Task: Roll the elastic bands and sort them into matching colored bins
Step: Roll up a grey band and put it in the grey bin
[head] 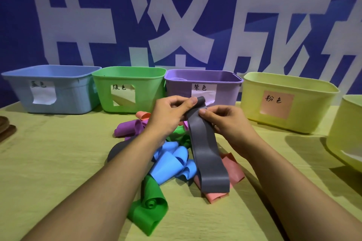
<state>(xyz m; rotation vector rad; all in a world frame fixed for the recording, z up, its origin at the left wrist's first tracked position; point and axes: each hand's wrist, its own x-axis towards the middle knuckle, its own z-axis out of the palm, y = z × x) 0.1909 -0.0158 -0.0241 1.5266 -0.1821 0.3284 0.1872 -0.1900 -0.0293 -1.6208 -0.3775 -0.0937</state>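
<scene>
A long grey elastic band [207,150] hangs down over the pile, held up by both hands. My left hand [170,115] pinches its curled top end, and my right hand [225,121] pinches it just below. Under it lie loose bands: blue ones [170,164], a green one [150,209], a purple one [127,128], pink ones [233,170] and another grey one [119,148]. Behind stand a blue bin [17,84], a green bin [101,88], a purple bin [176,88] and a yellow bin with a pink label [252,96].
Another yellow bin [342,139] juts in at the right edge. A dark wooden object [5,127] sits at the left edge. The yellow-green tablecloth [58,162] covers the table, and a blue banner with white characters hangs behind the bins.
</scene>
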